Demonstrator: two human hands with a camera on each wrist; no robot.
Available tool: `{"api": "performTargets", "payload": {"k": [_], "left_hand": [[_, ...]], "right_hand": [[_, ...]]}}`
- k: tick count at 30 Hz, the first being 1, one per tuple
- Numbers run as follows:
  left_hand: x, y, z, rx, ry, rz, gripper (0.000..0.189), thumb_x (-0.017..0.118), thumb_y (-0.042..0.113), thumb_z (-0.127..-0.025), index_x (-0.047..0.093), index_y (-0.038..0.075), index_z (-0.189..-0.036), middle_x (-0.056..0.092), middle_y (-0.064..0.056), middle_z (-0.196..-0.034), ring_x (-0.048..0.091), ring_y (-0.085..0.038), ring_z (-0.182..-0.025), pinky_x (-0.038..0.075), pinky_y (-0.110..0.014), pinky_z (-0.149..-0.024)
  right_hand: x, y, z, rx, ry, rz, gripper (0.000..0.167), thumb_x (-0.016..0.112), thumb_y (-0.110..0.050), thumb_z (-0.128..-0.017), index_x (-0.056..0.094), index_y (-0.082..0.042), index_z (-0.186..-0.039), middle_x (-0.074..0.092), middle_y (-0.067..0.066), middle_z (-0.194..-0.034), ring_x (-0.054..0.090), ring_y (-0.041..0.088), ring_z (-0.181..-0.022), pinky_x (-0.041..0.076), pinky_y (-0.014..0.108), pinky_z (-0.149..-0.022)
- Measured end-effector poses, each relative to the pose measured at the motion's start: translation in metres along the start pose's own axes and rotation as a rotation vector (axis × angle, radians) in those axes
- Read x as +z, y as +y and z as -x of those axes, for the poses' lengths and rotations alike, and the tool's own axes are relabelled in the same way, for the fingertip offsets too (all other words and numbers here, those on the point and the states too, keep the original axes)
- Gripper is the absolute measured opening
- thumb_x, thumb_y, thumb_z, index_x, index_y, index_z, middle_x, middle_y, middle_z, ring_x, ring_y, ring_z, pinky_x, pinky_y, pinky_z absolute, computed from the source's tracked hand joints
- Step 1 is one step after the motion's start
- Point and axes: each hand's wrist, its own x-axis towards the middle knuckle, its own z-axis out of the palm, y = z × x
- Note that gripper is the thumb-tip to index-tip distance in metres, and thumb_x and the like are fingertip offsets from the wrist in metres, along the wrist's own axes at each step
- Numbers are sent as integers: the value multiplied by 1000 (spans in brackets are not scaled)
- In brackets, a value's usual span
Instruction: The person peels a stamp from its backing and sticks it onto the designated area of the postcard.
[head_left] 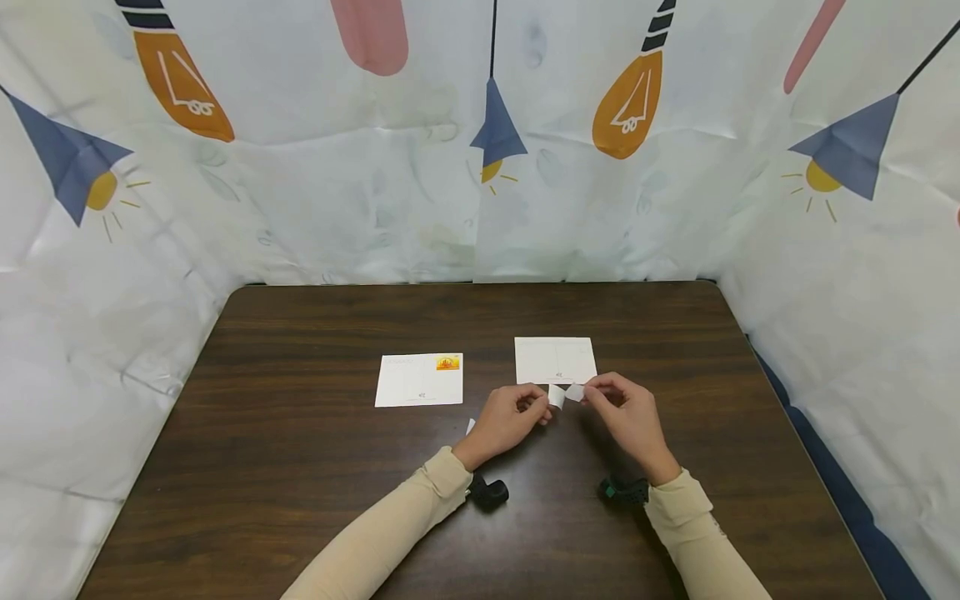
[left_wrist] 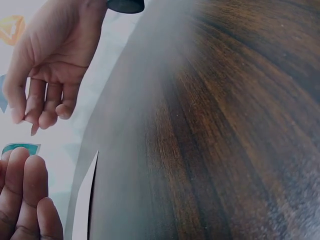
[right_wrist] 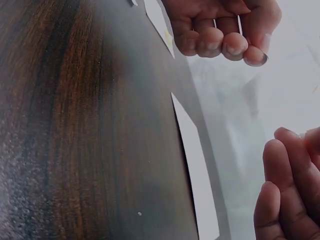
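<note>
In the head view my left hand [head_left: 510, 419] pinches a small, slightly curved stamp [head_left: 556, 397], its pale face upward. A teal printed edge of the stamp [left_wrist: 22, 147] shows beyond the left fingertips in the left wrist view. My right hand [head_left: 626, 419] pinches a small white paper piece [head_left: 575, 392] between thumb and forefinger, right beside the stamp. Both hands are raised over the table, just in front of a white postcard [head_left: 555, 360] that bears small print. Another postcard [head_left: 416, 385], to the left, carries a yellow-orange stamp [head_left: 447, 363] in its upper right corner.
A white scrap [head_left: 470, 426] lies on the dark wooden table [head_left: 300, 483], partly hidden by the left wrist. Black wrist cameras hang under the left wrist [head_left: 488, 493] and right wrist [head_left: 624, 491]. A white lamp-patterned curtain [head_left: 360, 208] surrounds the table's back and sides.
</note>
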Motion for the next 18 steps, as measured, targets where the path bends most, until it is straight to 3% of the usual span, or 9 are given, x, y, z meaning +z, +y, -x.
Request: {"api": "performTargets", "payload": {"k": [4, 11, 18], "left_hand": [[0, 0, 0, -8, -2, -3, 20, 59, 16, -101, 77, 10, -94, 79, -5, -84, 71, -1, -74, 57, -18, -71], [-1, -3, 0, -17, -12, -11, 22, 59, 16, -102, 77, 5, -98, 79, -5, -85, 71, -2, -75, 58, -19, -74], [-1, -5, -1, -25, -11, -1, 21, 60, 16, -102, 77, 5, -98, 80, -7, -86, 71, -2, -75, 59, -19, -74]], "right_hand": [[-2, 2, -1, 40, 2, -8, 6, 73, -13, -97, 75, -7, -97, 79, 13, -85, 75, 21, -78, 54, 18, -69], [-5, 5, -4, 105, 28, -41, 9, 71, -12, -98, 74, -3, -100, 78, 19, -87, 75, 10, -77, 55, 16, -70], [-6, 11, -4, 183, 18, -69, 15, 70, -14, -99, 74, -1, -103, 79, 17, -88, 77, 20, -80, 56, 20, -67]]}}
